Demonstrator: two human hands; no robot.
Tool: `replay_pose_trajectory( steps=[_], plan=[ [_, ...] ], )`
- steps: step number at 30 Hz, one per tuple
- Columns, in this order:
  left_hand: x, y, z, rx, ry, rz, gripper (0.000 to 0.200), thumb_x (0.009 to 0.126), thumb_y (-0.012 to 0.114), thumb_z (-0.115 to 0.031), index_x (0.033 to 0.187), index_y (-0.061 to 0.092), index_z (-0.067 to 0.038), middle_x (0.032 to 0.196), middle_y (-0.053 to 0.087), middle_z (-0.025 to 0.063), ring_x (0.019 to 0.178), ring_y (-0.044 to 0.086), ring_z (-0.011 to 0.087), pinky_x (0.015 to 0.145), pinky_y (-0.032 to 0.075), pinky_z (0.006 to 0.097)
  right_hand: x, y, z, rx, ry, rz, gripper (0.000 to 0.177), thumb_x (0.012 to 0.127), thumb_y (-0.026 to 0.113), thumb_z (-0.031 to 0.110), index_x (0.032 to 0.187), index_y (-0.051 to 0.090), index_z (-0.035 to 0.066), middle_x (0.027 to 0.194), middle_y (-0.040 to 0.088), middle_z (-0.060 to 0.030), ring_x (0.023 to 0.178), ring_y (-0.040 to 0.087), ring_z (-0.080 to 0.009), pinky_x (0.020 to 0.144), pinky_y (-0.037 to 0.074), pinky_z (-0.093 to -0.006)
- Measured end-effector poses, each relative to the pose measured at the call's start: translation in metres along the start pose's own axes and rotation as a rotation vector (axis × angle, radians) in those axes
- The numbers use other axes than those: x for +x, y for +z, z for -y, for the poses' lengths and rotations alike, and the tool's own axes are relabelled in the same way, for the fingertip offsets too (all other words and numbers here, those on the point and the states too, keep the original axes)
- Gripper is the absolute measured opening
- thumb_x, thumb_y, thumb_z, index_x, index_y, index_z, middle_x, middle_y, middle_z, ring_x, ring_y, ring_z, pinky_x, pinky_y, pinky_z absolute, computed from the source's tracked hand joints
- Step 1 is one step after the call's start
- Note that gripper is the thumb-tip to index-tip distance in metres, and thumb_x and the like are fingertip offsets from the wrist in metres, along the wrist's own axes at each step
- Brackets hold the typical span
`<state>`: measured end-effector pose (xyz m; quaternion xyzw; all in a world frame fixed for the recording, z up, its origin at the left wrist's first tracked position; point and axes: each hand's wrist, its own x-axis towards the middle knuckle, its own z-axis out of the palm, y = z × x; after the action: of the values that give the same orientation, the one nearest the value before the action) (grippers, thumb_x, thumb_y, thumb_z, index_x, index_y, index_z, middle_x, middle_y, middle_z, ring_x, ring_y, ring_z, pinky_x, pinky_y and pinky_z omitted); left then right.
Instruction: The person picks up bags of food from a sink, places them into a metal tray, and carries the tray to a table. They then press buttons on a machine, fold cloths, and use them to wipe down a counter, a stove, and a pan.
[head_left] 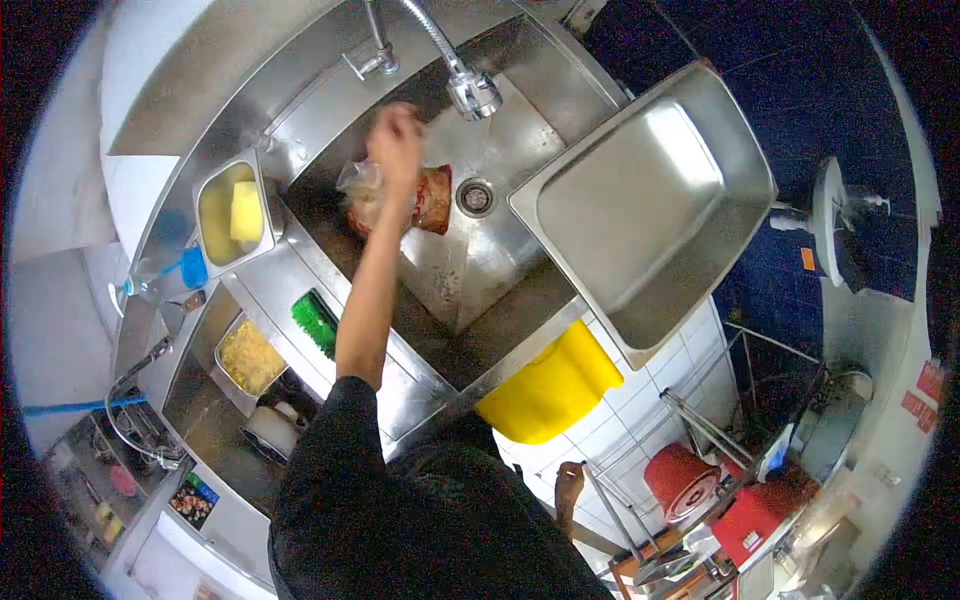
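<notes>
My left hand (397, 135) reaches over the big steel sink, its fingers smeared by motion. Below the hand and wrist lies a clear plastic bag with red print (432, 200), brownish contents showing through; whether the hand touches it is unclear. The drain (474, 198) is just right of the bag, and a tap's spray head (474, 95) hangs to the upper right of the hand. Low in the view, beside my dark clothing, my right hand (568, 485) hangs over the tiled floor, small and dark, with its fingers hard to make out.
A large steel pan (640, 200) rests at the sink's right edge, above a yellow cloth or sheet (550, 385). Leftward are a green brush (315, 322), a tray with a yellow block (246, 212), and a second sink holding a yellow-filled container (250, 357). Red bucket (680, 482) lower right.
</notes>
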<state>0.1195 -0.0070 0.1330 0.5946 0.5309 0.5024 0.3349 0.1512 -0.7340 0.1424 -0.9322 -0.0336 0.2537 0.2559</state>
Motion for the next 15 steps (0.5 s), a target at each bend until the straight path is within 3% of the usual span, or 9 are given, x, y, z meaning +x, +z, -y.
replay_pose_trajectory(
  steps=[2,4,5,6,8,10,12,13,15],
  plan=[
    [-0.047,0.016,-0.027,-0.103,-0.05,0.282,0.018,0.09,0.05,-0.015,0.093,0.063,-0.003,0.068,0.063,0.0094,0.064,0.062,0.0177,0.06,0.047,0.0306,-0.004,-0.005,0.001,0.053,-0.037,0.039,0.005,0.084,0.058,0.01,0.084,0.058,0.005,0.071,0.06,-0.0058,0.06,0.058,-0.0153,0.057,0.046,-0.0277],
    [-0.059,0.034,-0.025,-0.126,0.017,0.18,0.016,0.089,0.052,-0.013,0.093,0.063,-0.002,0.068,0.063,0.009,0.063,0.06,0.0156,0.059,0.046,0.0292,-0.01,-0.01,0.0,0.153,-0.038,0.07,0.006,0.085,0.057,0.01,0.084,0.058,0.004,0.072,0.061,-0.0062,0.062,0.06,-0.0152,0.057,0.046,-0.0277],
    [-0.06,0.045,-0.028,-0.138,0.082,0.086,0.014,0.088,0.053,-0.011,0.093,0.063,-0.002,0.068,0.063,0.0086,0.062,0.059,0.0135,0.058,0.046,0.0279,-0.008,-0.011,-0.019,0.047,-0.038,0.056,0.01,0.086,0.059,0.014,0.084,0.058,0.004,0.074,0.061,-0.007,0.062,0.06,-0.0158,0.056,0.046,-0.0282],
    [-0.058,0.049,-0.034,-0.155,0.087,0.087,0.014,0.088,0.053,-0.011,0.093,0.063,-0.002,0.068,0.063,0.0086,0.062,0.059,0.0135,0.058,0.046,0.0279,-0.011,-0.011,-0.033,0.095,-0.087,0.022,0.013,0.086,0.059,0.016,0.086,0.057,0.003,0.075,0.062,-0.0079,0.064,0.062,-0.0175,0.053,0.046,-0.0288],
    [-0.047,0.048,-0.04,-0.191,-0.094,0.063,0.011,0.086,0.056,-0.008,0.091,0.062,-0.001,0.066,0.061,0.0065,0.06,0.055,0.0098,0.056,0.044,0.0252,-0.019,-0.015,-0.054,0.01,0.026,-0.017,0.02,0.086,0.061,0.021,0.088,0.057,0.002,0.076,0.062,-0.0091,0.065,0.064,-0.0187,0.05,0.047,-0.0289],
    [-0.039,0.042,-0.05,-0.23,-0.05,0.082,0.009,0.084,0.056,-0.007,0.087,0.061,-0.001,0.063,0.057,0.0031,0.057,0.05,0.008,0.053,0.041,0.0244,-0.032,-0.022,-0.045,0.11,0.006,0.0,0.027,0.085,0.063,0.027,0.09,0.056,0.001,0.077,0.062,-0.0104,0.064,0.065,-0.0195,0.049,0.048,-0.0289],
    [-0.034,0.041,-0.058,-0.112,-0.074,0.056,0.007,0.083,0.055,-0.006,0.08,0.059,-0.001,0.059,0.052,0.0014,0.055,0.047,0.007,0.051,0.039,0.0256,-0.048,-0.024,-0.055,0.169,0.146,0.008,0.034,0.084,0.064,0.032,0.091,0.056,0.0,0.078,0.062,-0.011,0.063,0.065,-0.0196,0.05,0.05,-0.029],
    [-0.033,0.041,-0.06,-0.084,-0.058,0.055,0.007,0.084,0.053,-0.007,0.083,0.054,0.0,0.059,0.05,0.0023,0.054,0.046,0.008,0.049,0.037,0.0273,-0.055,-0.022,-0.085,0.218,0.036,0.041,0.031,0.085,0.062,0.029,0.093,0.055,0.0,0.078,0.062,-0.0116,0.064,0.065,-0.02,0.049,0.051,-0.0292],
    [-0.035,0.045,-0.064,-0.105,0.002,-0.001,0.007,0.085,0.05,-0.006,0.088,0.052,0.0,0.06,0.05,0.0043,0.055,0.047,0.0103,0.051,0.038,0.0289,-0.065,-0.018,-0.112,0.156,0.057,0.058,0.029,0.086,0.061,0.028,0.093,0.055,0.0,0.078,0.062,-0.0119,0.065,0.065,-0.0202,0.05,0.052,-0.0293]
  ],
)
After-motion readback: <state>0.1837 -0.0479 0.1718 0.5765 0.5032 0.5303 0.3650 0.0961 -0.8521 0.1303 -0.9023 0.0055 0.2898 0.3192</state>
